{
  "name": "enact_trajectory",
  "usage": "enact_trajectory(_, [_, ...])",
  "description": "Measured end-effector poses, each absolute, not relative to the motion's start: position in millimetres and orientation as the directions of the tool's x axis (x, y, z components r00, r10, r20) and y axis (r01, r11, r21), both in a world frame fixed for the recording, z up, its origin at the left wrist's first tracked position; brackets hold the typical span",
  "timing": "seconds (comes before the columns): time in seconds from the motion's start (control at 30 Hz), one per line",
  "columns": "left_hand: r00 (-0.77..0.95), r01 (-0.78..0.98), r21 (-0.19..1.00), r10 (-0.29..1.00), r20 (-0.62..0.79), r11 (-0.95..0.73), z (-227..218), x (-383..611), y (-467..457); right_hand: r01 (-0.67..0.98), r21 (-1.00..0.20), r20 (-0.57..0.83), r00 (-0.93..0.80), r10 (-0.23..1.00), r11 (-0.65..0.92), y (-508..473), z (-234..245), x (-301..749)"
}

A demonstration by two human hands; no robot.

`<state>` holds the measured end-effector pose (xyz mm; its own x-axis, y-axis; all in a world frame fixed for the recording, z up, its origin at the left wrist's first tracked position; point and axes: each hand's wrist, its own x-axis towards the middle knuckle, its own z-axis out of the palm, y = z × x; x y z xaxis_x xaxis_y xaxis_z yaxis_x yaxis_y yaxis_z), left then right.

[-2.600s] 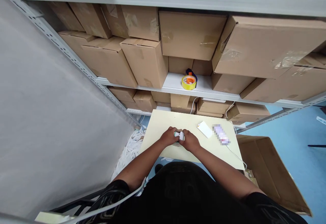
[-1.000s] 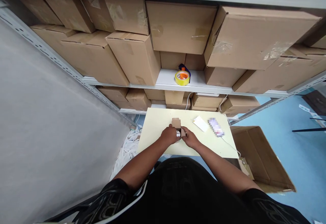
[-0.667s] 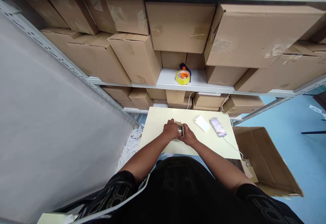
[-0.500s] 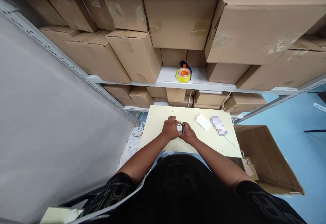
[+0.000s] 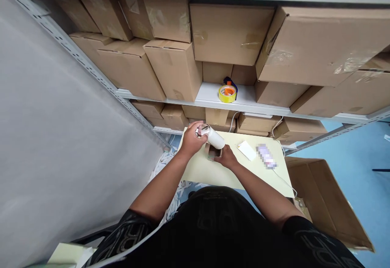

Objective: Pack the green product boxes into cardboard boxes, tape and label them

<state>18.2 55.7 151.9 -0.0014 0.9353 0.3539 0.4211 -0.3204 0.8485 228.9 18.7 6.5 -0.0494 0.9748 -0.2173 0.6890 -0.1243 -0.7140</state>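
My left hand (image 5: 191, 141) is wrapped round the clear, shiny end of a white cylindrical bottle (image 5: 215, 139). The bottle is tilted, its white end pointing down to the right over the mouth of a small open cardboard box (image 5: 209, 154). Whether that end touches the box's rim I cannot tell. My right hand (image 5: 227, 157) grips the box by its right side, over the pale yellow table (image 5: 201, 171). To the right of this hand lie a white card or flat packet (image 5: 247, 150) and a blurred-out phone-like object (image 5: 266, 156) with a white cable.
Shelves packed with cardboard boxes (image 5: 233, 34) rise beyond the table. A yellow tape roll (image 5: 227, 94) on a dispenser sits on the middle shelf (image 5: 246, 102). A large open carton (image 5: 323, 195) stands at right, shredded white paper (image 5: 161, 163) lies at left.
My left hand has risen to the left with the white bottle, which now shows mostly outside the box. My right hand still holds the box. The view has shifted slightly.
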Motion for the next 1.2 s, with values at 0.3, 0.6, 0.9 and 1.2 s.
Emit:
enact_trajectory(0.3, [0.037, -0.254, 0.964, 0.996, -0.076, 0.083, 133.1, -0.1, 55.3, -0.226, -0.878, -0.386, -0.188, 0.903, -0.422, -21.8, 65.0, 253.1])
enact_trajectory(0.6, [0.103, -0.423, 0.897, 0.99, -0.097, 0.132, 127.5, 28.7, 27.3, -0.572, -0.742, -0.239, -0.26, 0.936, -0.348, -41.0, 104.7, 230.8])
enact_trajectory(0.9, [0.13, -0.421, 0.88, 0.975, -0.18, 0.219, 130.4, 58.1, -4.4, -0.406, -0.826, -0.257, -0.346, 0.902, -0.391, -53.2, 104.7, 235.9])
enact_trajectory(1.2, [0.033, -0.4, 0.883, 0.967, -0.254, 0.246, 133.5, 70.0, -12.5, -0.36, -0.901, -0.167, -0.224, 0.96, -0.24, -57.9, 105.7, 241.4])
